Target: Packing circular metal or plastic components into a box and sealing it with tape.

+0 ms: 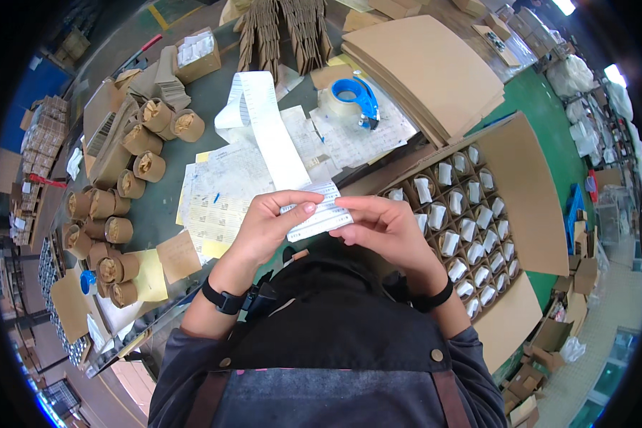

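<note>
A long white strip of printed labels (pixel 277 143) runs from a loose loop on the table down to my hands. My left hand (pixel 269 220) pinches the strip's near end between thumb and fingers. At that end's right edge, my right hand (pixel 384 227) is closed, its thumb and forefinger pinching the label strip. Under the strip lie overlapping printed sheets (pixel 228 192), white and yellow. To my right stands an open carton (pixel 531 189) with a cardboard divider grid, its cells holding several items topped with white paper (pixel 476 253).
Several brown cardboard tubes (pixel 150 166) stuffed with paper stand at the left of the dark table (pixel 210 93). A blue tape dispenser (pixel 367 107) sits on the papers. Stacked cardboard sheets (pixel 428 60) lie at the far right, folded cardboard dividers (pixel 282 32) at the back.
</note>
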{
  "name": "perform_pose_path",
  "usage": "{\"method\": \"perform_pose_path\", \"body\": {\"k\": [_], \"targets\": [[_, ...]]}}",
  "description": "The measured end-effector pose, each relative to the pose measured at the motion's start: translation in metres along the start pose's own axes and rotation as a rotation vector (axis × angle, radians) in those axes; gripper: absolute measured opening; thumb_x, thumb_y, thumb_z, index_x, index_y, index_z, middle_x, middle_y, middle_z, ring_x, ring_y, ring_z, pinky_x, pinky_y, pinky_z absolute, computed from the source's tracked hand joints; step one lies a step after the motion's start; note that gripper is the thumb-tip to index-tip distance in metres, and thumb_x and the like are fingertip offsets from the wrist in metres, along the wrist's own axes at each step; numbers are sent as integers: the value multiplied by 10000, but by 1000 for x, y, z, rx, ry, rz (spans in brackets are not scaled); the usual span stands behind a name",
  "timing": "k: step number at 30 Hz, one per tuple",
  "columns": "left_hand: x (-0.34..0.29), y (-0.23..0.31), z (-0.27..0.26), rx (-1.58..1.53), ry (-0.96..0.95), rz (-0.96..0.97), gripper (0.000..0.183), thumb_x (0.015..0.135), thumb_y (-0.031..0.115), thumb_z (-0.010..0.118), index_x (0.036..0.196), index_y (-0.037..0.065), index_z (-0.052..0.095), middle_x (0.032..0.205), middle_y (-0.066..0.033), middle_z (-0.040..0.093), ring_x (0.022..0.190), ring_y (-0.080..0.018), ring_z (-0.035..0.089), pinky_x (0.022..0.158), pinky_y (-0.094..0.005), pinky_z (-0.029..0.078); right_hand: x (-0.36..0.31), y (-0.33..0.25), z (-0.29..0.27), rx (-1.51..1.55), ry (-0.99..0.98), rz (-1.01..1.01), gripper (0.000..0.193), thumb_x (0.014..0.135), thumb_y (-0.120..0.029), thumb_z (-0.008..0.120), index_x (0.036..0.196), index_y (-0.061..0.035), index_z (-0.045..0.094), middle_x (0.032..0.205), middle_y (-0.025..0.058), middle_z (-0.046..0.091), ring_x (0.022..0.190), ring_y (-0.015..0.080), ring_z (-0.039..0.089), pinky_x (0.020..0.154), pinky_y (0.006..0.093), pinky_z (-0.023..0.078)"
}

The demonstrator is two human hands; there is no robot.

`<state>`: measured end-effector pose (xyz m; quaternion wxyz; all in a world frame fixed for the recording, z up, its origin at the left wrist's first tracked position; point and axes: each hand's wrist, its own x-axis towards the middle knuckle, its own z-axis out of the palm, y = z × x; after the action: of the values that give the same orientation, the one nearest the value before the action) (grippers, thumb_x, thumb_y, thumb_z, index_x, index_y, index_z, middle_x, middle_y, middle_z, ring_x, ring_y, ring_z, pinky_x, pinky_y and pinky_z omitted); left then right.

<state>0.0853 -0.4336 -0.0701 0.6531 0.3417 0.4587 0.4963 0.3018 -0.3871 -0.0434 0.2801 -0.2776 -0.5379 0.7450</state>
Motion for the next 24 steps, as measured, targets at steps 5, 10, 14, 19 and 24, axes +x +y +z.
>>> {"method": "perform_pose_path", "body": {"k": [5, 10, 14, 19, 24], "targets": [[4, -3, 8, 42, -120, -73, 321, 963, 216, 525, 1069, -61, 649, 1017, -123, 669, 883, -143, 625, 795, -251, 493, -16, 12, -2, -190, 225, -120, 259, 861, 20, 625, 1119, 7, 639, 974, 72, 689, 848, 92, 633, 744, 221, 506], [-3, -25, 24, -149, -158, -250, 586, 1012, 410, 336, 1166, -107, 566, 1084, -180, 631, 929, -238, 636, 809, -339, 538, -37, 35, -19, -410, 244, -234, 149, 833, 4, 658, 976, -16, 695, 824, 80, 687, 726, 101, 633, 681, 220, 504], [-11, -79, 47, -109, 205, -237, 445, 995, 313, 455, 1175, -74, 580, 1063, -158, 643, 917, -203, 634, 804, -313, 527, -53, 55, -76, -46, 241, -46, 77, 834, 1, 663, 905, 2, 695, 818, 57, 683, 741, 96, 629, 681, 232, 508], [-24, -124, 62, 109, 421, -117, 301, 899, 56, 604, 1192, -15, 594, 1050, -119, 647, 905, -165, 632, 793, -301, 528, -25, 123, -241, -818, 277, 57, 161, 737, 1, 683, 897, -13, 667, 794, 129, 673, 699, 194, 660, 649, 281, 520], [-23, -129, 92, -188, 452, -168, 461, 819, -60, 652, 1261, -13, 533, 1122, -117, 619, 999, -168, 606, 902, -288, 494, 4, 177, -258, -1122, 320, -133, 400, 674, -68, 760, 1034, -56, 587, 1073, 148, 548, 872, 343, 601, 712, 416, 505]]}}
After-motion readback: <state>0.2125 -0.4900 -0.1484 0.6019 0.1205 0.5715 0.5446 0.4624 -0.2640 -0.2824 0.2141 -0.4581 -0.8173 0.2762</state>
